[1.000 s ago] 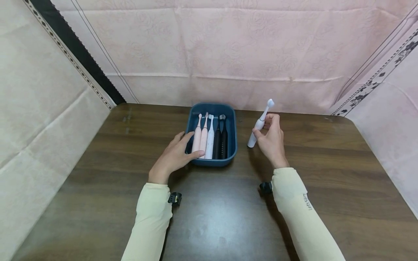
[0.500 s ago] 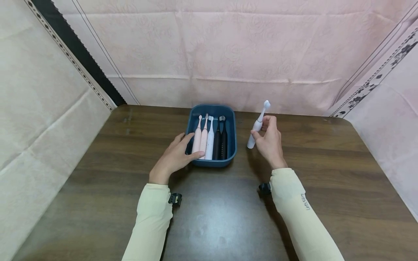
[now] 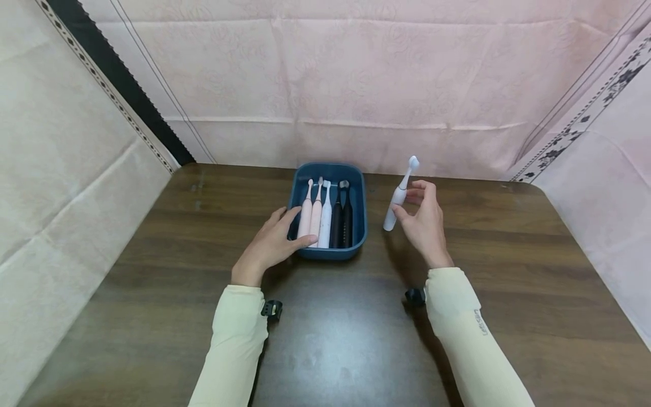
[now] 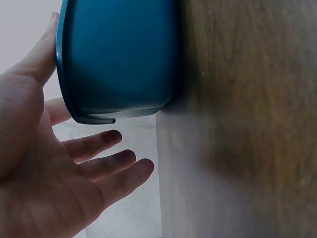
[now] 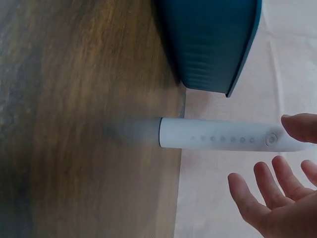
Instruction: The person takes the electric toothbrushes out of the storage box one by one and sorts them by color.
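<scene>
A white electric toothbrush [image 3: 398,198] stands nearly upright, leaning a little right, to the right of the blue box. My right hand [image 3: 423,223] pinches its handle with the thumb, while several fingers stay off it in the right wrist view. Its base [image 5: 166,133] seems to meet the tabletop. My left hand [image 3: 274,240] lies at the left front corner of the blue box [image 3: 330,254], its thumb along the front rim and its lower fingers loosely spread [image 4: 109,168]. Inside lie two pink toothbrushes [image 3: 310,217], a white toothbrush [image 3: 326,220] and two black toothbrushes [image 3: 342,220], heads away from me.
The brown wooden table [image 3: 325,328] ends at a pale pink cloth backdrop [image 3: 356,73] just behind the box. Pale cloth also hangs at the left and right sides. A dark wrist device [image 3: 272,310] is worn on each arm.
The toothbrush in my right hand has tipped slightly more upright, its head shifting a little left. My left hand and the box keep their places.
</scene>
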{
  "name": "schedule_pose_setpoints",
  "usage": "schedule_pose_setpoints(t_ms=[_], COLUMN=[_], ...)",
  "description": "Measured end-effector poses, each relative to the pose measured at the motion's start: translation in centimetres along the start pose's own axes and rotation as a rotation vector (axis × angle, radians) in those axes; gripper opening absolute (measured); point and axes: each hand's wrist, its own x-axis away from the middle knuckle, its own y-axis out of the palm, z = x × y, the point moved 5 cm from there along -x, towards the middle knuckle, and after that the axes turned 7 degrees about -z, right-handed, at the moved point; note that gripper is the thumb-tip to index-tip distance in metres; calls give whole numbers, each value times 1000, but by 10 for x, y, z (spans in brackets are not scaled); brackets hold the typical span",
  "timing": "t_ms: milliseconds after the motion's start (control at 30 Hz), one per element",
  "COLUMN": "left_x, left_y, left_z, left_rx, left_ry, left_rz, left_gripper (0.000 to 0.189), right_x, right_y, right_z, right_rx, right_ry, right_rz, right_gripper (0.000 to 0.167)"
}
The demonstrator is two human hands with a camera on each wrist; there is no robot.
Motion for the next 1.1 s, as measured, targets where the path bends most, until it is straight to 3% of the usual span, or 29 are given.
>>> schedule_pose_setpoints(t_ms=[533, 1100], left_x=[0, 4], left_y=[0, 0], left_z=[-4, 3], left_rx=[6, 0], left_ry=[-6, 5], left_rz=[-6, -2], left_gripper=[88, 87], right_x=[20, 36], right_y=[-4, 7], right_z=[-11, -55], right_rx=[8, -85], right_ry=[-27, -151], right_rz=[2, 44], right_gripper=[53, 49])
